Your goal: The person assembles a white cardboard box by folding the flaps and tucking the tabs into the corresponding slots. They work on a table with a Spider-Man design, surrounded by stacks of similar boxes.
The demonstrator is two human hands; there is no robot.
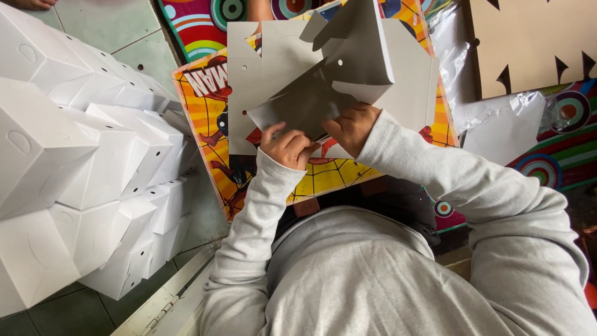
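Cardboard box blank (323, 87) gripped by left hand (287, 147) and right hand (352, 126).

White die-cut cardboard box blank (348, 68), partly folded, flaps raised and punched with small holes; its grey inner panel tilts just above my left hand (287, 146) and right hand (353, 127).

Your left hand (287, 147) and right hand (353, 127) pinch a half-folded box blank (323, 81) of thin card, matt white outside and duller grey on its inner face, creased sharp at the folds. It rests over a glossy printed board (323, 177) in yellow and red, and your sleeves (435, 168) are soft grey knit cloth. Beside you the finished boxes (81, 168) show the same smooth matt white card, while crinkled clear plastic wrap (497, 118) shines near a brown cardboard sheet (535, 43) on smooth pale floor tiles (106, 25).
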